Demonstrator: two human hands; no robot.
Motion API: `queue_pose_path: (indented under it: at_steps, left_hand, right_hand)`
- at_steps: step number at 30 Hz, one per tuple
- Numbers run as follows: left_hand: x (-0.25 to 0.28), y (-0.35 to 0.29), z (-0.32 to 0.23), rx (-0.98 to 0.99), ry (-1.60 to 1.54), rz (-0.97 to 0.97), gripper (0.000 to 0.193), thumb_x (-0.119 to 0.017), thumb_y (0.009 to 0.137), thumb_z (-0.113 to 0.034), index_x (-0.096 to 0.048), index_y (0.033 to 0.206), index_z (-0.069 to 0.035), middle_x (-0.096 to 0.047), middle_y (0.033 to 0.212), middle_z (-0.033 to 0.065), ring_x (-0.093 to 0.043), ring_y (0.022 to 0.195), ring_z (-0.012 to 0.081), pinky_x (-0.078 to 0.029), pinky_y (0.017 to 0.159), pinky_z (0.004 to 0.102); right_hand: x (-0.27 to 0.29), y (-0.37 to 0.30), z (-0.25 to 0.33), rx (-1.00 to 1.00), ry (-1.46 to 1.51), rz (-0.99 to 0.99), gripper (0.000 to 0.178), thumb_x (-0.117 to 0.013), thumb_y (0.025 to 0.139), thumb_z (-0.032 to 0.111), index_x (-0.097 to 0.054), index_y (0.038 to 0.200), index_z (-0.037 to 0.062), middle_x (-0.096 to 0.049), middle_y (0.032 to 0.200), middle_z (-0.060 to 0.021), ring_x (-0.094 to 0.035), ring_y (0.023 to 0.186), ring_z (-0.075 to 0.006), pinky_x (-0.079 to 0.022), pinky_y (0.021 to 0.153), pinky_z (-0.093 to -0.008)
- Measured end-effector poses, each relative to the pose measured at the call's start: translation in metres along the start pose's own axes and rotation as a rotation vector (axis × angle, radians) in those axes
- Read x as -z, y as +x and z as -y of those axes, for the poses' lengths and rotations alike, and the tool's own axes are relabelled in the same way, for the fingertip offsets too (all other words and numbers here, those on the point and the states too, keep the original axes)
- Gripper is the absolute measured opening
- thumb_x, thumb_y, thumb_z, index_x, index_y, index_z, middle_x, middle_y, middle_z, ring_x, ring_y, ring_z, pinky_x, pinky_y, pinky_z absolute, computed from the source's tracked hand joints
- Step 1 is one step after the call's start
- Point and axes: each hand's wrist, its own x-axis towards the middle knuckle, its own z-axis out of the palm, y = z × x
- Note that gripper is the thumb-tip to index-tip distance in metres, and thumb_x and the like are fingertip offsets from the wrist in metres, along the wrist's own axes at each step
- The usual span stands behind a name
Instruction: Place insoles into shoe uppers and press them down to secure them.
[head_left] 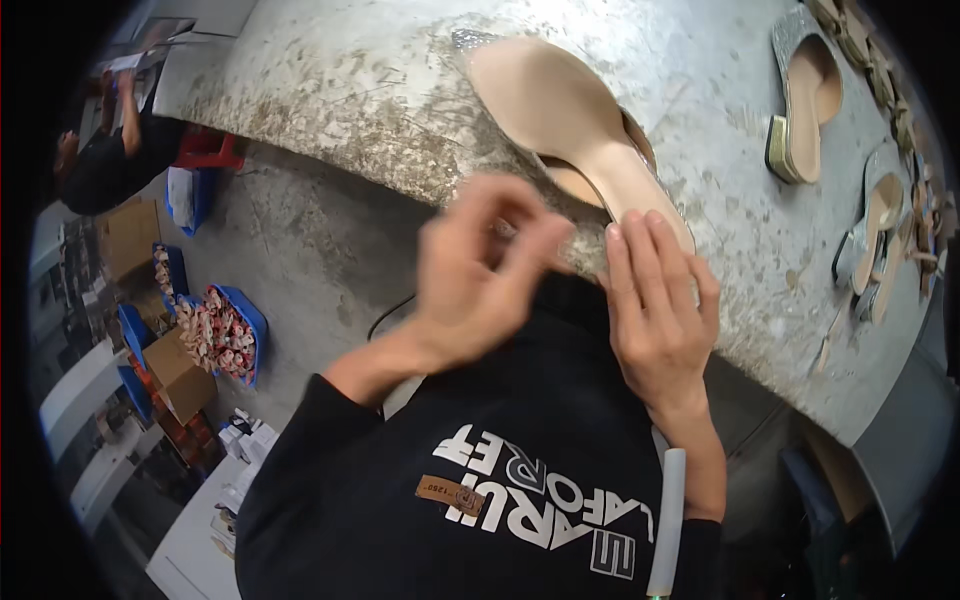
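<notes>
A beige insole (550, 95) lies over a flat shoe near the edge of the worn worktable; a glittery silver toe (478, 38) shows beyond its far end. On the insole's narrow heel end rest the outstretched fingers of my right hand (660, 300), lying close together. Just left of that heel end, my left hand (480, 265) hovers at the table edge, bent at the fingers and smeared by motion. Whether anything is between its fingers I cannot make out.
Silver slip-on shoes with low heels (806, 105) stand at the right of the worktable (350, 110), with more along its far right edge. Blue bins (245, 310) of small pieces and a cardboard box (180, 375) sit on the floor at left. Another person (120, 150) works at upper left.
</notes>
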Motion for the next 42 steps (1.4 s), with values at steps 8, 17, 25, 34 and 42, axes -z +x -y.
queue_pose_path:
  at_steps: [8, 17, 25, 34, 42]
  left_hand:
    - [-0.002, 0.077, 0.0, -0.397, 0.315, -0.063, 0.102, -0.09, 0.077, -0.013, -0.026, 0.154, 0.004, -0.057, 0.129, 0.0163, -0.06, 0.119, 0.026, -0.05, 0.102, 0.0382]
    - [0.041, 0.111, 0.033, -0.257, 0.595, -0.144, 0.031, -0.049, 0.105, -0.01, -0.066, 0.129, 0.001, -0.06, 0.14, 0.0201, -0.045, 0.141, 0.0328, -0.031, 0.116, 0.0417]
    - [0.043, 0.109, 0.006, -0.347, 0.581, 0.343, 0.043, -0.043, 0.099, 0.0, -0.079, 0.115, -0.016, -0.053, 0.153, 0.0128, -0.026, 0.154, 0.0375, -0.008, 0.126, 0.0541]
    - [0.051, 0.16, 0.01, -0.121, -0.053, -0.237, 0.021, -0.054, 0.104, -0.014, -0.06, 0.118, 0.0, -0.07, 0.1, 0.0145, -0.068, 0.096, 0.0248, -0.055, 0.083, 0.0301]
    - [-0.057, 0.167, -0.097, -0.14, -0.498, 0.182, 0.02, -0.047, 0.108, -0.016, -0.052, 0.115, 0.001, -0.067, 0.078, 0.0138, -0.074, 0.078, 0.0296, -0.063, 0.069, 0.0399]
  right_hand:
    - [-0.011, 0.038, -0.008, 0.028, 0.06, 0.038, 0.046, -0.07, 0.082, 0.017, -0.067, 0.123, -0.0044, -0.064, 0.132, -0.018, -0.056, 0.132, -0.0306, -0.044, 0.103, -0.0413]
    - [-0.002, 0.074, -0.015, 0.051, 0.24, 0.202, 0.066, -0.066, 0.09, 0.048, -0.062, 0.132, -0.0028, -0.06, 0.137, -0.0153, -0.046, 0.138, -0.0278, -0.032, 0.113, -0.0463]
    - [-0.024, 0.125, -0.02, 0.098, 0.086, 0.466, 0.077, -0.044, 0.094, 0.073, -0.067, 0.134, 0.0121, -0.066, 0.129, -0.0034, -0.057, 0.128, -0.0198, -0.002, 0.126, -0.0596]
    - [-0.015, 0.148, -0.007, 0.203, 0.113, 0.215, 0.045, -0.057, 0.086, 0.042, -0.076, 0.094, 0.0015, -0.066, 0.087, -0.0084, -0.067, 0.098, -0.0219, -0.001, 0.127, -0.0622]
    - [0.075, 0.091, -0.048, -0.066, 0.245, -0.063, 0.036, -0.071, 0.076, 0.03, -0.074, 0.094, -0.0009, -0.068, 0.096, -0.0122, -0.067, 0.103, -0.0281, -0.007, 0.124, -0.0681]
